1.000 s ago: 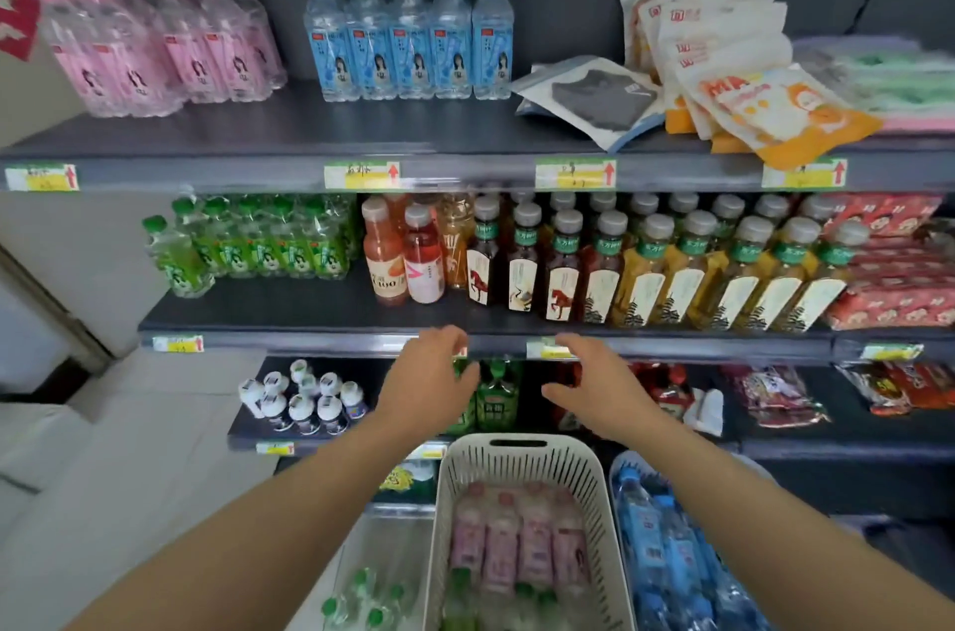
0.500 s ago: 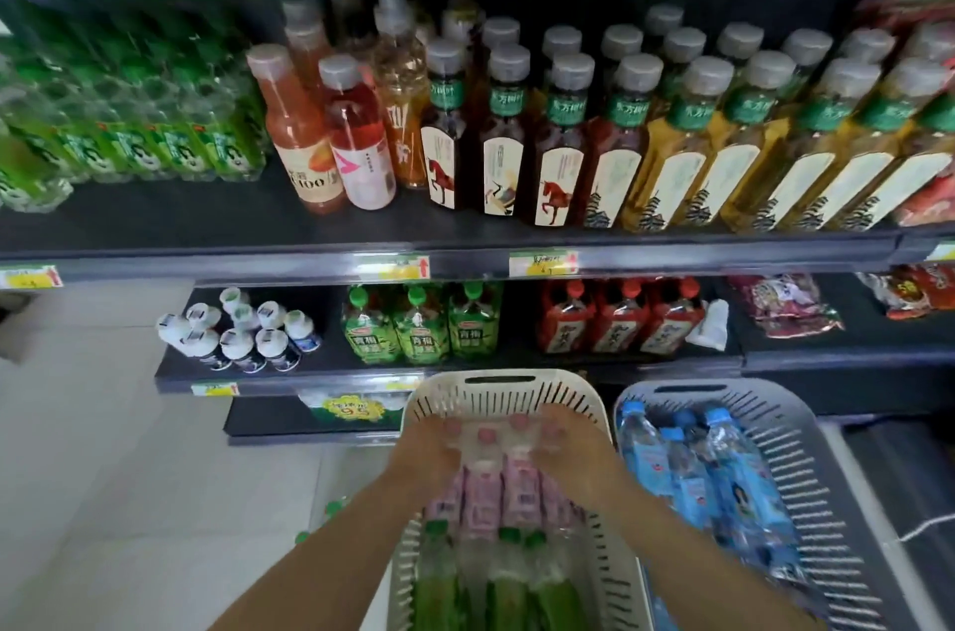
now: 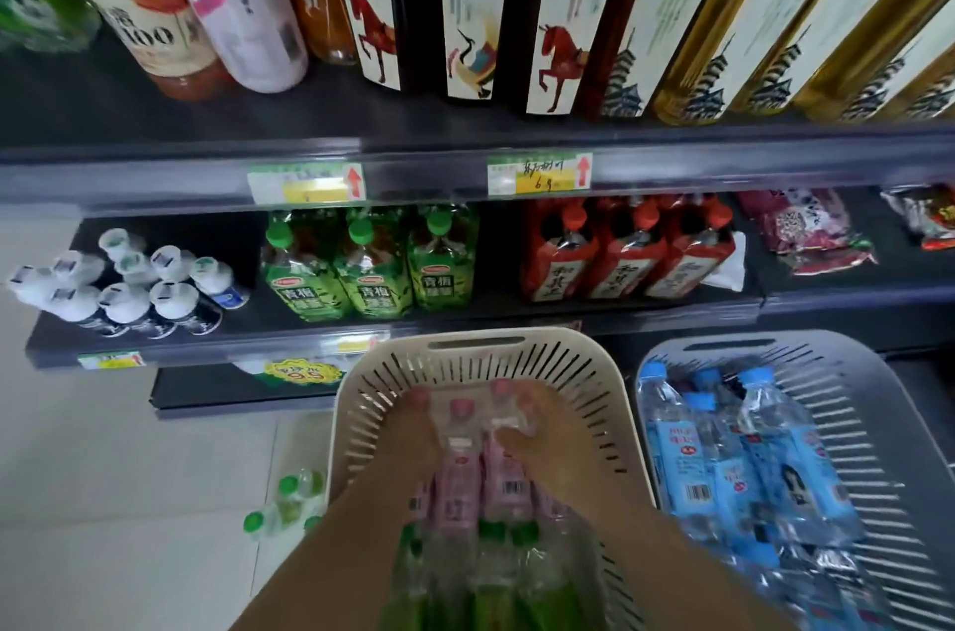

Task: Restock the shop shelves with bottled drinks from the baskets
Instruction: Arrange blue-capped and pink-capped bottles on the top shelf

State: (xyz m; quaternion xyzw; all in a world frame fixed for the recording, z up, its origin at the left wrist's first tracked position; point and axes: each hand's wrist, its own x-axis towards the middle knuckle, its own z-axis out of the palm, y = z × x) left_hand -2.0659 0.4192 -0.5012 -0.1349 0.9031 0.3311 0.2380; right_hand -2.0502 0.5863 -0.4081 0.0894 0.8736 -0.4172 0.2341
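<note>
Both hands are inside the beige basket (image 3: 584, 387): the left hand (image 3: 413, 439) and the right hand (image 3: 550, 447) each curl their fingers round the pink bottles (image 3: 504, 480), gripping the group from either side at the far end of the basket, beyond the green bottles (image 3: 491, 594). The grey basket (image 3: 868, 424) just to the right holds blue water bottles (image 3: 723, 465). Legible markings: "100" on an orange juice bottle (image 3: 147, 36), "青梅" on the green tea bottles (image 3: 372, 269), a handwritten "69" on a price tag (image 3: 540, 173) and "9.5" on a yellow sticker (image 3: 302, 372).
</note>
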